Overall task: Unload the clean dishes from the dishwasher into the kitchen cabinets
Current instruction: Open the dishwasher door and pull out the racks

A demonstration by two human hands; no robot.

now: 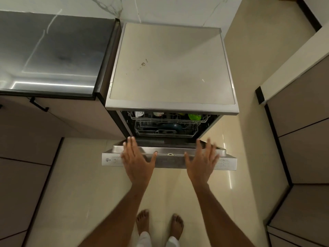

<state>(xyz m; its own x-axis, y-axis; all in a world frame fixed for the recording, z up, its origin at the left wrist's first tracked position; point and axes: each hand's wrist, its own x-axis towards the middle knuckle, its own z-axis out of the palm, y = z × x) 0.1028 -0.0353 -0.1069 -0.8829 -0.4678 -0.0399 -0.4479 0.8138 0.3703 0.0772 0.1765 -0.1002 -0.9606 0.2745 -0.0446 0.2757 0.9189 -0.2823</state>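
The dishwasher sits dead centre against the far wall, and its door is part-way down, tilted toward the person, steel inner edge up and the white control strip facing near. Behind the gap, two wire racks are loaded: the upper rack carries a bright green bowl at right and pale cups at left, and the lower rack holds a dark blue plate in the middle. Nothing has come out yet, so by my read this is the opening step: getting the door fully down.

Both hands are over the door's top edge. The left hand is spread wide, fingers straight, reaching across the left part of the edge; the right hand mirrors it on the right, fingers also splayed and holding nothing. Whether the palms actually press on the door or float just above it, I can't say from here. The dishes lie beyond and below the fingertips, inside the tub, apart from both hands.

Next up, I'd judge: lower the door flat under control, then slide a rack out toward the near side before any dish can be lifted.

Further out, a glossy dark tabletop runs off to the left with cabinet fronts beneath it, more cabinets stand at right, and bare feet are planted on the pale tiled floor.
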